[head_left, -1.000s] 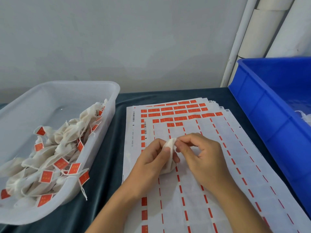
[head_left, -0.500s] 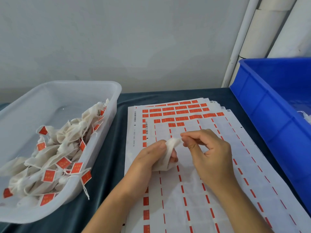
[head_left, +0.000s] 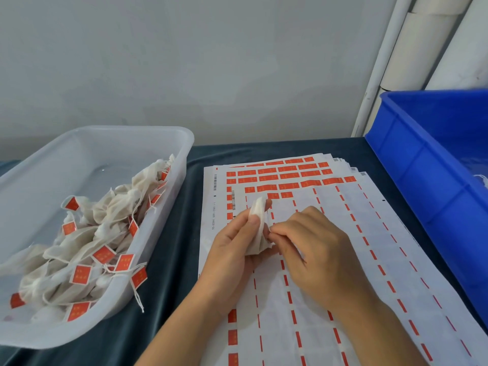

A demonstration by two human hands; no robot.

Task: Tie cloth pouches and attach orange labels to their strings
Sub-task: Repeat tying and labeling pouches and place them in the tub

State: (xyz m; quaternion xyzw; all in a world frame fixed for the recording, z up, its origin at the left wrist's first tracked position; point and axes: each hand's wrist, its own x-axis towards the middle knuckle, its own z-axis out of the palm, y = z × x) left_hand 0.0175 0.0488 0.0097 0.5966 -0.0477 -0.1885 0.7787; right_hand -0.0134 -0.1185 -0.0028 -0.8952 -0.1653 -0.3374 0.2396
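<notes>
Holding the pouch (head_left: 257, 228) upright at frame centre, the left hand (head_left: 232, 249) clamps it; the right hand (head_left: 311, 249) pinches its string: pull evenly.

Both hands meeting at mid-frame, forearms entering from the lower edge.

The left hand (head_left: 232, 249) is rising from the lower left, thumb lying along the front of a white cloth pouch (head_left: 257, 225) and fingers wrapping behind it, the grip holding the pouch upright. The right hand (head_left: 314, 249) is reaching in from the lower right, back of the hand facing up, fingers curling inward and its fingertips (head_left: 273, 231) pinching at the pouch's right edge, touching the left hand's fingers.
</notes>
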